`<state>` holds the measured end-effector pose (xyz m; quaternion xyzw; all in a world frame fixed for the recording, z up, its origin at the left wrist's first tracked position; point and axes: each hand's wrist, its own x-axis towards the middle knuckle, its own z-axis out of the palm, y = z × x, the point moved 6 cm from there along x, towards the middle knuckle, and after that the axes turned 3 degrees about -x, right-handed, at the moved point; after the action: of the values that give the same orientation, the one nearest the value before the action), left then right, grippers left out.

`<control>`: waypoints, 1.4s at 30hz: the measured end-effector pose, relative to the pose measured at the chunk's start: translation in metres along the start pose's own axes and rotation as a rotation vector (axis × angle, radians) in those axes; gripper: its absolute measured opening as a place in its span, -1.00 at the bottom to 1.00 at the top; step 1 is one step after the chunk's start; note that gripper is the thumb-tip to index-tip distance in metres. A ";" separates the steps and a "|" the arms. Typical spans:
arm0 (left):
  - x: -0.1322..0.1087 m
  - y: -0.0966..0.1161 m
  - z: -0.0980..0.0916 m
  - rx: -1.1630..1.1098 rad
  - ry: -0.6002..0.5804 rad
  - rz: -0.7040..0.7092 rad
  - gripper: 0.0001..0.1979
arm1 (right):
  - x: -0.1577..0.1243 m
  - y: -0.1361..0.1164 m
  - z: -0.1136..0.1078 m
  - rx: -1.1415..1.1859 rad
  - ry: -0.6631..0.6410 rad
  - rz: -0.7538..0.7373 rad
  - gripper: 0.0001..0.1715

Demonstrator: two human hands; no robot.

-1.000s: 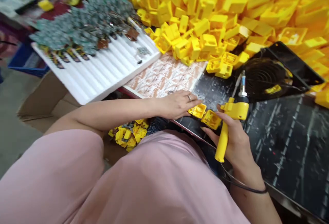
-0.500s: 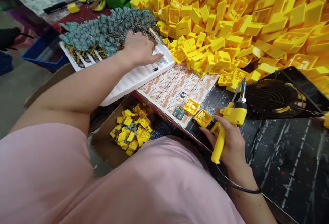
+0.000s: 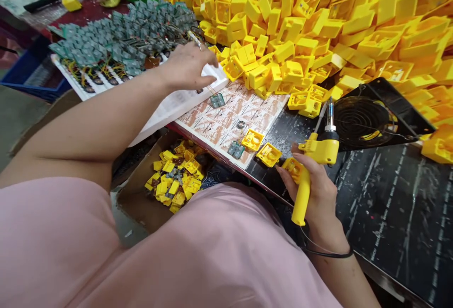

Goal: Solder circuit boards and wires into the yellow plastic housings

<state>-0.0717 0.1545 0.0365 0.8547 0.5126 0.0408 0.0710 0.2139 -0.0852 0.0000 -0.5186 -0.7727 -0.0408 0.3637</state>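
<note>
My left hand (image 3: 191,68) is over the near right end of the white foam tray (image 3: 155,119). Thin wires run from under its thumb to a small green circuit board (image 3: 217,100), which is just past the tray's edge. My fingertips are partly hidden. My right hand (image 3: 318,187) is wrapped round the handle of a yellow soldering gun (image 3: 320,150), its metal tip pointing up and away. Close to my right fingertips is an open yellow plastic case (image 3: 292,169); I cannot tell if they touch it. Two more cases (image 3: 269,154) and another circuit board (image 3: 236,149) lie to the left.
A large heap of yellow cases (image 3: 290,25) covers the back right. Many grey-green wired boards (image 3: 116,39) fill the tray's far side. A black fan (image 3: 368,114) lies right of the soldering gun. A small round metal disc (image 3: 241,124) rests on the patterned sheet. Below is a cardboard box (image 3: 130,204).
My left hand has drawn slightly toward the tray's right edge, and a wired circuit board now shows below its thumb. The right hand keeps its grip on the soldering gun. The view has shifted.
</note>
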 end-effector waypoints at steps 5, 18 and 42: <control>-0.001 -0.029 0.021 -0.010 -0.079 -0.092 -0.67 | -0.008 0.002 -0.001 -0.037 -0.010 0.036 -0.39; -0.071 0.151 0.028 -0.837 -0.223 0.321 -0.85 | 0.021 -0.021 0.009 0.480 0.007 0.235 -0.53; -0.075 0.150 0.055 -1.292 -0.211 0.018 -0.63 | 0.003 -0.007 -0.002 0.066 0.022 0.181 -0.48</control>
<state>0.0315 0.0143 0.0074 0.6436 0.3679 0.2570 0.6199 0.2091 -0.0868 0.0058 -0.5736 -0.7195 0.0122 0.3914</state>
